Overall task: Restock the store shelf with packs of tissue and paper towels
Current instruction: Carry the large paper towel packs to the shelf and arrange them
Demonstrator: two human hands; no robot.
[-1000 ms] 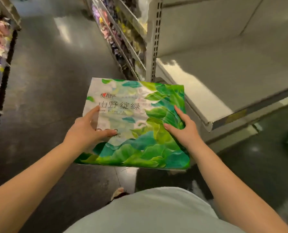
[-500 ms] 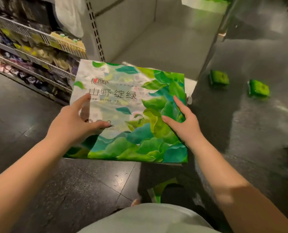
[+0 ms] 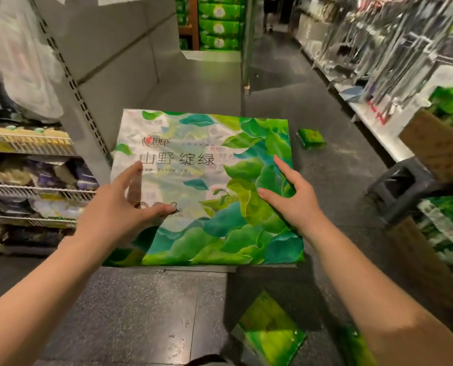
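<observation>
A big flat tissue pack (image 3: 201,186), white and green with a leaf print, is level in front of me at waist height. My left hand (image 3: 119,210) holds its left edge, thumb and forefinger spread on the top face. My right hand (image 3: 294,199) holds the right edge the same way, and its other fingers are hidden past the edge. Behind the pack is the bare grey shelf bay (image 3: 193,83).
Stocked wire shelves (image 3: 30,167) stand at the left. A small green pack (image 3: 311,138) and a larger one (image 3: 270,331) lie on the dark floor. Right: a dark cart (image 3: 402,188) with cardboard (image 3: 436,146) and green packs (image 3: 447,223). Green boxes (image 3: 220,22) are stacked far back.
My view has swung right along the aisle, bringing the cart and the right-hand shelves into sight. The pack stays between both hands, and the forefingers have spread wider.
</observation>
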